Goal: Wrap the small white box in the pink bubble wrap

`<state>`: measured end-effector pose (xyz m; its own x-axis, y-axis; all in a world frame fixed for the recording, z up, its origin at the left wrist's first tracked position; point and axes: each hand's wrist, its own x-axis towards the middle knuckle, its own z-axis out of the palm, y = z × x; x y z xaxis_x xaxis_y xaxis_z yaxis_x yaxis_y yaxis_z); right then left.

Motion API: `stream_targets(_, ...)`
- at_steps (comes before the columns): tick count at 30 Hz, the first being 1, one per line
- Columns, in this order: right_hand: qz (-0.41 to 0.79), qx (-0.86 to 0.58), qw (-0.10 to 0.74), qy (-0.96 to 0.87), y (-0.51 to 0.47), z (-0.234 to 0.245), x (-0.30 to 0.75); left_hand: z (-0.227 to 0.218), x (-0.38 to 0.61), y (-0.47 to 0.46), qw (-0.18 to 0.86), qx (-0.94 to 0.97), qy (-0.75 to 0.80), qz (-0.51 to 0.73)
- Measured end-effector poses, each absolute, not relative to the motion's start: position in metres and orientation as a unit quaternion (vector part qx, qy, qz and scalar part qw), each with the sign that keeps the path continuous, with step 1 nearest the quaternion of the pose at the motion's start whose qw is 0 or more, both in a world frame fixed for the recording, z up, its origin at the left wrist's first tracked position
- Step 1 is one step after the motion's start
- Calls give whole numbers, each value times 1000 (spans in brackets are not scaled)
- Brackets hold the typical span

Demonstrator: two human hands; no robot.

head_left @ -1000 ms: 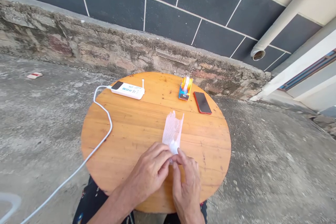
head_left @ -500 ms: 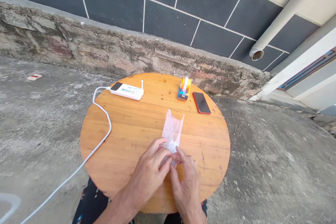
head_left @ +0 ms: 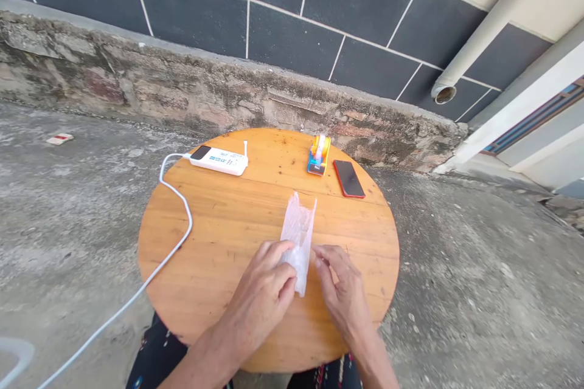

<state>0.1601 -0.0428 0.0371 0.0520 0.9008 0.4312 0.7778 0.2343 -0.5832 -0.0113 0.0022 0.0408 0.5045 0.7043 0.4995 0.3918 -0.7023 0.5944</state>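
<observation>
A strip of clear bubble wrap (head_left: 298,237) lies on the round wooden table (head_left: 219,225), running away from me. My left hand (head_left: 264,292) pinches its near end between thumb and fingers. My right hand (head_left: 342,285) sits just to the right of the strip, fingers curled in a pinch, with a small clear bit between the fingertips that I cannot name. Both hands are over the near half of the table.
At the back of the table lie a white power strip (head_left: 220,160) with a white cable (head_left: 176,219) trailing off left, an orange and blue tape dispenser (head_left: 318,155) and a red phone (head_left: 348,178). Rough concrete floor, a stone ledge and a drainpipe (head_left: 474,36) surround the table.
My right hand has come off the strip's near end and moved right. The left hand keeps its hold, and the strip's near end now hangs free below it.
</observation>
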Motion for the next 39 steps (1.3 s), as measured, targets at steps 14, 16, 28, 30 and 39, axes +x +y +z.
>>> stream_targets(14,-32,-616,147,-773,-4,63,165,47,-13,13,265,858,314,307)
stream_targets(16,-27,-620,154,-769,-4,64,167,48,-12,14,268,858,314,306)
stream_targets(28,-24,-605,113,-788,5,67,173,48,-12,14,265,858,317,305)
stream_targets(30,-23,-608,136,-781,3,64,174,50,-12,14,268,858,316,303)
stream_targets(39,-22,-601,192,-776,5,61,170,59,-10,19,266,877,298,267)
